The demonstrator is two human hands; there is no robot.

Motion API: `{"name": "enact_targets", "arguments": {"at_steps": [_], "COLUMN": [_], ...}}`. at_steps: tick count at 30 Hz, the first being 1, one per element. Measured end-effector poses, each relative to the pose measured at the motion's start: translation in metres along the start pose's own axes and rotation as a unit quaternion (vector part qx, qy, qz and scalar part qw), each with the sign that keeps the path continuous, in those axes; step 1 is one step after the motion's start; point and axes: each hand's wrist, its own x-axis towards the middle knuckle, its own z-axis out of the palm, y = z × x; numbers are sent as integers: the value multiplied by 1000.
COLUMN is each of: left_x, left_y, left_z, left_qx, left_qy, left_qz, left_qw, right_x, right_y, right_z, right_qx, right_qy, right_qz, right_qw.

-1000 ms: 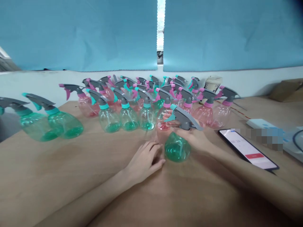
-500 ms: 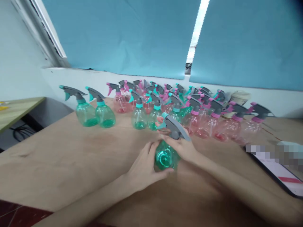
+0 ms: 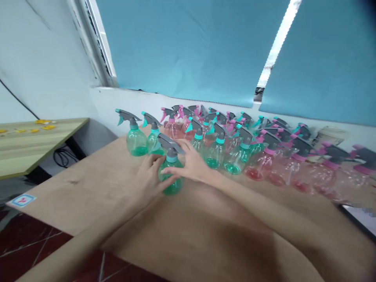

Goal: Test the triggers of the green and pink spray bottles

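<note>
A green spray bottle (image 3: pixel 172 189) with a grey head stands upright at the middle of the table, between my hands. My left hand (image 3: pixel 148 178) wraps its left side, thumb across the front. From the right, my right hand (image 3: pixel 192 162) holds it near the neck; its thumb lies over the front and some fingers are hidden behind the head. Just beyond are two more green spray bottles, one at the far left (image 3: pixel 136 141) and one partly covered by the held bottle's head (image 3: pixel 153 137).
Rows of green spray bottles (image 3: pixel 216 154) and pink spray bottles (image 3: pixel 260 166) fill the back and right of the wooden table (image 3: pixel 205 231). A phone-like device (image 3: pixel 361 221) lies at the right edge. Another table (image 3: pixel 44 143) with yellow pieces stands left.
The held spray bottle has gone from tilted, its base toward me, to upright, and moved left toward the two green bottles. The view has swung left.
</note>
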Motion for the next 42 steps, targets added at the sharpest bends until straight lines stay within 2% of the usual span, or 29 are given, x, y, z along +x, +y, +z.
{"name": "enact_targets", "arguments": {"at_steps": [4,7,11,15,17,20,23,28,33,38,42], "left_x": [21,37,55,73,80,86,89,98,105,101,95], "left_y": [-26,-34,-36,-35,-32,-25,-20,-22,-22,-19,-16], "left_z": [6,13,18,20,21,20,17,18,20,16,12], "left_qx": [31,53,113,113,115,121,106,115,167,186,165], "left_qy": [11,-1,-33,-57,-71,-94,-94,-117,-159,-162,-159], "left_qz": [1,8,13,7,3,-3,-14,-71,-104,-82,-109], "left_qw": [999,999,993,992,991,988,990,984,967,966,967], "right_x": [14,33,55,61,60,57,54,52,51,50,48], "right_y": [16,23,35,56,68,82,87,89,88,83,74], "right_z": [-29,-56,-75,-69,-62,-54,-51,-51,-52,-54,-56], "right_qx": [-121,-215,-302,-312,-300,-306,-343,-375,-363,-346,-356], "right_qy": [-14,21,14,1,2,13,-3,-19,-32,-30,-36], "right_qz": [-42,-52,10,124,139,125,115,85,89,69,43], "right_qw": [992,975,953,942,944,944,932,923,927,935,933]}}
